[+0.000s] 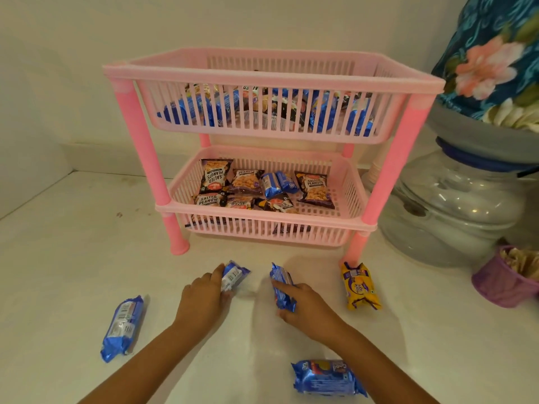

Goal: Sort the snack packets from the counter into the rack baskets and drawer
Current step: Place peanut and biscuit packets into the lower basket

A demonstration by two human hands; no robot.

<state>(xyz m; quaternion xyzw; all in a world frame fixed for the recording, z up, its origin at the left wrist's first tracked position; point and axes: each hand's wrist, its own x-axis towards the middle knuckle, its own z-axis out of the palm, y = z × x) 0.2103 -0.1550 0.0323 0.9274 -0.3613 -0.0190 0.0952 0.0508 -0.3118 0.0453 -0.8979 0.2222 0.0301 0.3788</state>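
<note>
- Two hands down on the white counter [87, 258], each on its own blue biscuit pack, just near of the pink rack.
- My left hand [201, 298] has its fingers curled round the near end of a small blue pack [233, 276]; the far end pokes out toward the rack. Can't tell if it's lifted off the counter or not.
- My right hand [306, 307] is closed round another blue pack [281, 287], thumb across the top, pack pointing away from me.
- Just right of that, a yellow pack [360, 287] lies loose on the counter by the rack's near right leg.
- Far left of my left hand there's a longer blue pack [122, 328] lying by itself, nobody touching it.
- Nearest to me, by my right forearm, a fat blue cream-biscuit pack [326, 377] lies sideways.
- Pink two-tier rack [393, 185] stands past all that. Lower basket [347, 182] has salted peanut bags [214, 176] plus a couple of blue packs in the middle.
- Upper basket [262, 77] is stuffed with mostly blue packs, seen through the slats.
- Off to the right: a big clear jar [455, 205] with floral cloth over the top, and a small purple cup [501, 281] near it.
</note>
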